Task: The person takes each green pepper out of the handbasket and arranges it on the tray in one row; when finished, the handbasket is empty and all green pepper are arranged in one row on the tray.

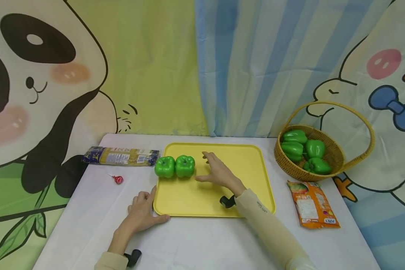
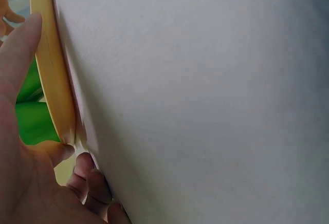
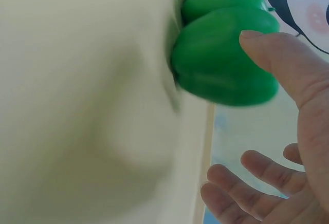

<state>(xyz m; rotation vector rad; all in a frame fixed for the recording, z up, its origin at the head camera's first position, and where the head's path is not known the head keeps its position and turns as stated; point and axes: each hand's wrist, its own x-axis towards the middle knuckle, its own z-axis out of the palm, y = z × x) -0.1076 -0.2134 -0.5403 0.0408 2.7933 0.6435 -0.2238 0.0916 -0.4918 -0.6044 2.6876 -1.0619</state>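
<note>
Two green bell peppers stand side by side at the left of the yellow tray (image 1: 219, 198), a left one (image 1: 164, 167) by its rim and a right one (image 1: 185, 166) beside it. My right hand (image 1: 219, 172) hovers over the tray just right of them, fingers spread and holding nothing. In the right wrist view its thumb overlaps the nearer pepper (image 3: 221, 59). My left hand (image 1: 141, 212) rests at the tray's near left corner, thumb along the front edge and index finger by the left side. The left wrist view has the thumb (image 2: 23, 49) against the tray rim (image 2: 51, 64).
A wicker basket (image 1: 290, 168) with a tall handle holds several green peppers at the right. In front of it lies an orange snack bag (image 1: 313, 205). A pasta packet (image 1: 121, 156) and a red lollipop (image 1: 118, 180) lie left of the tray. Curtains (image 1: 243, 75) hang behind.
</note>
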